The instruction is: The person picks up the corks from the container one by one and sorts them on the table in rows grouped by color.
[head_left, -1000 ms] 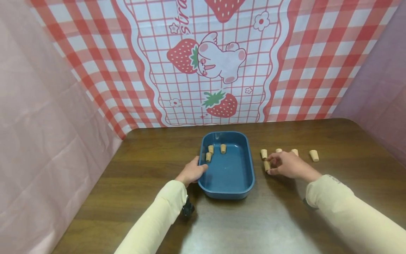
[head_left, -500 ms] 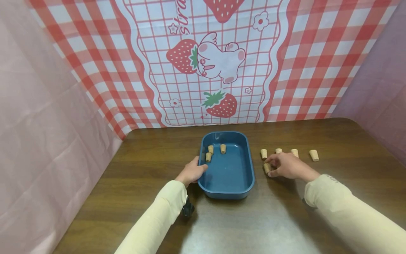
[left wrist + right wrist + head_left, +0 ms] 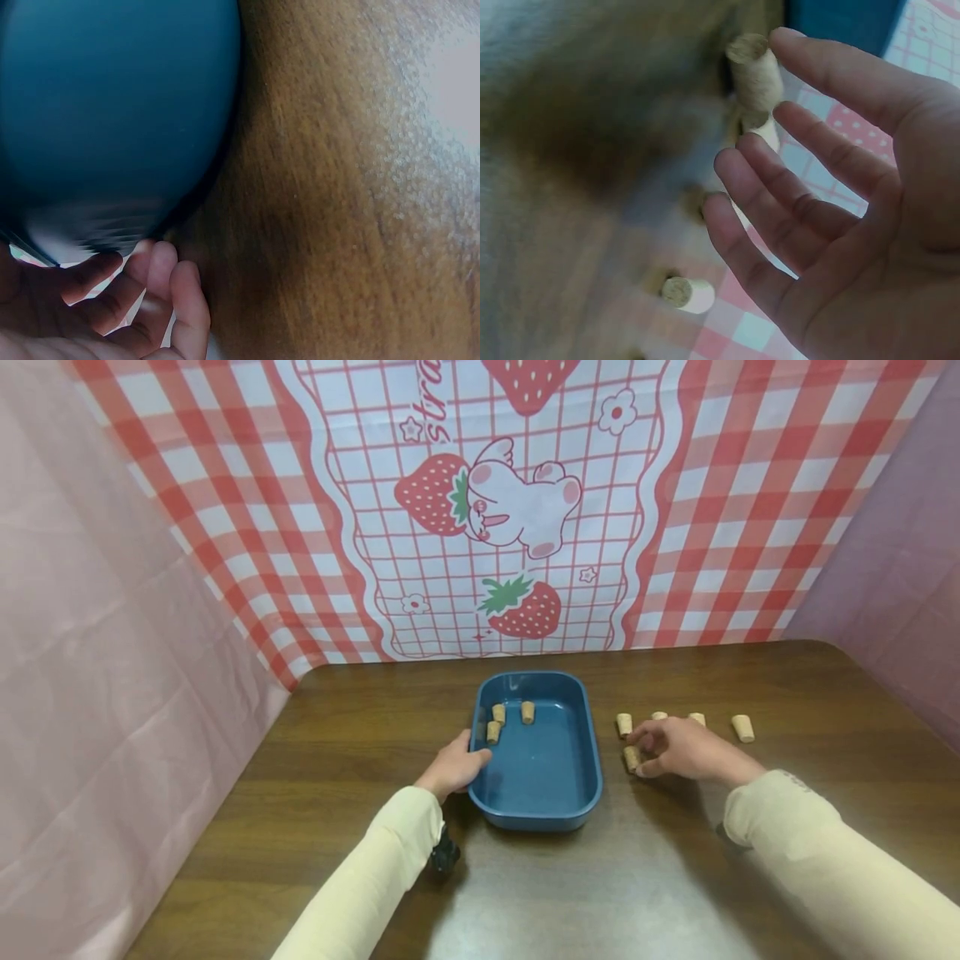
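Near cork: the near cork (image 3: 632, 761) is on the desk (image 3: 352, 760), just off the right side of the blue tray (image 3: 536, 781), right at the right hand's fingertips.
Right hand: the right hand (image 3: 678, 750) is curved around that cork with its fingers loosely extended and apart; the thumb (image 3: 840, 71) tip looks to be at the cork's side, but I see no firm pinch.
Left hand: the left hand (image 3: 456, 766) grips the tray's left wall, thumb over the rim and the other fingers curled against the outside.
Tray: three corks are inside, towards the far left: two corks close together (image 3: 492, 732) by the wall, and one lone cork (image 3: 528, 712) to their right.
Row beyond: four more corks run along the desk; the leftmost cork (image 3: 624, 724) is just behind the near one, the rightmost cork (image 3: 742, 728) well off to the right, the middle two partly hidden by the right hand.
Step in hand: I'd call it handling a single cork while the tray is steadied; picking up or letting go, I can't say.
Next move: lifting would call for thumb and forefinger to close squarely; leaving it, for drawing back without nudging the leftmost cork.
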A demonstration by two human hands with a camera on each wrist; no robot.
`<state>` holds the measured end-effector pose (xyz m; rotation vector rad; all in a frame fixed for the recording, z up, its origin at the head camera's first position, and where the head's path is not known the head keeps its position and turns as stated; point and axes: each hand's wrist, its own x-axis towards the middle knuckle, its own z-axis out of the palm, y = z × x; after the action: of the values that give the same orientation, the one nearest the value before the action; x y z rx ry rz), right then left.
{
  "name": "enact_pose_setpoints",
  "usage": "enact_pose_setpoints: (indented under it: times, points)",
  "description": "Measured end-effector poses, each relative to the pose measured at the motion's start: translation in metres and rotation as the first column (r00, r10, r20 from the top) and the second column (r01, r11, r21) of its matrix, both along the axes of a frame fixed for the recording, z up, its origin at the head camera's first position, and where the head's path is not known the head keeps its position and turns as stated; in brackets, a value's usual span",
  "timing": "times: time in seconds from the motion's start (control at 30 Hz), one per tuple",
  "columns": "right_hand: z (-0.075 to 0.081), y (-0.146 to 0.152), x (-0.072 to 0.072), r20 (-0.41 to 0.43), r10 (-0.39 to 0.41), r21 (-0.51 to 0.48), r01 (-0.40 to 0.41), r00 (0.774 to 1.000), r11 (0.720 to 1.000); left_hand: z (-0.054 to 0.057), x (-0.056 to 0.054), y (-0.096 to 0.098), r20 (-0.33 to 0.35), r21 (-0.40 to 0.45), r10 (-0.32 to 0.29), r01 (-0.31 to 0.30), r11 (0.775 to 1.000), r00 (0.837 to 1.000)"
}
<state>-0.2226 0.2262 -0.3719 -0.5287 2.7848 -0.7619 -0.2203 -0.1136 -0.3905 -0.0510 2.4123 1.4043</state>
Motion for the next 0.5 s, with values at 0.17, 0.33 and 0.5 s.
enact_pose_setpoints:
  times: [0.17, 0.33, 0.5]
  points:
    - [0.011, 0.003, -0.001, -0.025, -0.008, -0.039, 0.007, 1.0, 0.999, -0.001, 0.0, 0.0, -0.002, 0.0, -0.002, 0.002, 1.0, 1.0]
    - [0.024, 0.001, -0.002, -0.084, -0.044, -0.081, 0.037, 0.995, 0.996, -0.001, -0.001, 0.0, 0.001, 0.003, -0.001, 0.001, 1.0, 1.0]
    - [0.037, -0.008, -0.005, -0.1, -0.093, -0.134, 0.079, 0.991, 0.988, -0.001, -0.001, -0.001, 0.0, 0.001, -0.003, 0.003, 1.0, 1.0]
